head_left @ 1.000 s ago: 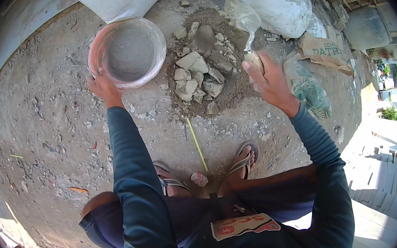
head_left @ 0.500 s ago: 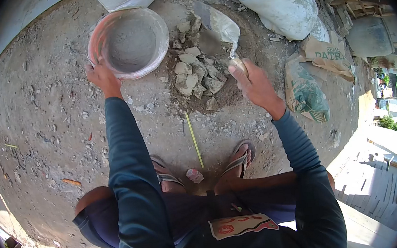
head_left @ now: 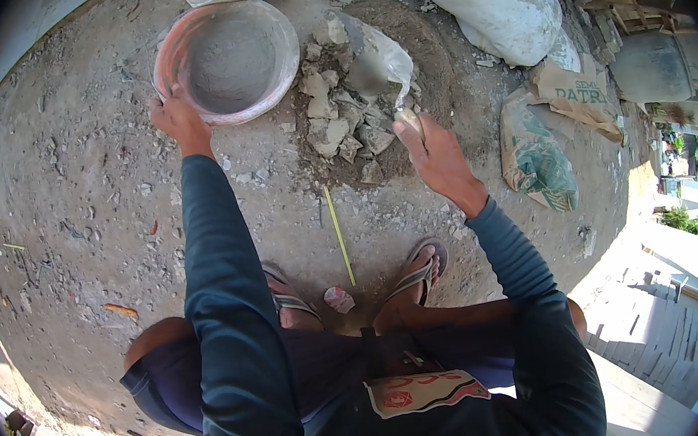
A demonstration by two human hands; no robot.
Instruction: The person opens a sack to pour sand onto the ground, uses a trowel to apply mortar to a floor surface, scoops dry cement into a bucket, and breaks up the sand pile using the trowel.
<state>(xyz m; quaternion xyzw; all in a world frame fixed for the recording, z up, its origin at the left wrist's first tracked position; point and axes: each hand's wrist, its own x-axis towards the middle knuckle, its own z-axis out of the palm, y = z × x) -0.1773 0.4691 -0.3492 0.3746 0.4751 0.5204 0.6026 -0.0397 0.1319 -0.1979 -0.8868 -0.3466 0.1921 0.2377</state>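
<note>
My left hand [head_left: 180, 119] grips the near left rim of a round basin [head_left: 285, 50], reddish on its left wall and coated with grey dust. Grey powder or mortar [head_left: 231, 64] covers the basin's bottom. In my right hand [head_left: 440, 153] is the handle of a trowel [head_left: 385, 52], its fingers wrapped round it. The blade points away from me, over a heap of broken grey chunks [head_left: 343, 121], its tip near the upper chunks. Whether the blade touches them I cannot tell.
White sacks [head_left: 496, 2] stand at the back, one behind the basin. Torn paper bags [head_left: 537, 147] lie to the right. A thin yellow strip [head_left: 339, 236] and a crumpled pinkish piece [head_left: 339, 300] lie between my sandalled feet. Small rubble covers the ground.
The trowel in my right hand has shifted slightly left, and its tip is now over the upper chunks. My left hand keeps its hold on the basin. The whole view has shifted slightly.
</note>
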